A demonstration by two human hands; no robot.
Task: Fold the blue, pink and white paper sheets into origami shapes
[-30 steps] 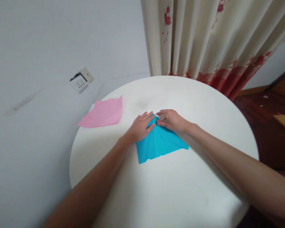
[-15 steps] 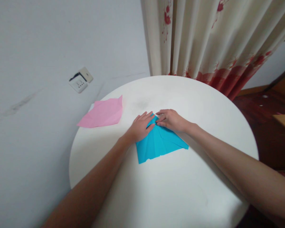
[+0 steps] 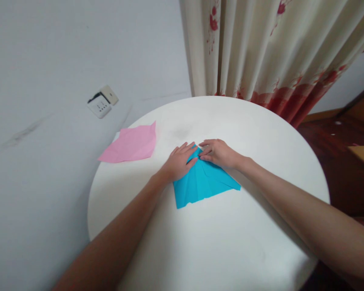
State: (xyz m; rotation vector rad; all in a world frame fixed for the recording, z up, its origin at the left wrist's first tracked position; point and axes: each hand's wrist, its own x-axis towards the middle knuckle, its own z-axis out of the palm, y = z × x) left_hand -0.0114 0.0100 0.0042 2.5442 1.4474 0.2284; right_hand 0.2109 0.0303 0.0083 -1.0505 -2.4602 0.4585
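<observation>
A folded blue paper (image 3: 202,184) lies flat near the middle of a round white table (image 3: 224,242). Its pointed far tip sits between my two hands. My left hand (image 3: 179,162) rests flat on the paper's left folded edge, fingers together and pointing right. My right hand (image 3: 218,152) presses its fingertips onto the paper's right flap next to the tip. The fingertips of both hands almost meet there. A pink sheet of paper (image 3: 131,143) lies at the table's left rim, apart from both hands.
The table stands against a grey wall with a white socket plate (image 3: 102,102). A cream curtain with red flowers (image 3: 261,48) hangs behind the table. Dark wooden floor (image 3: 339,161) and a wooden furniture edge show at the right.
</observation>
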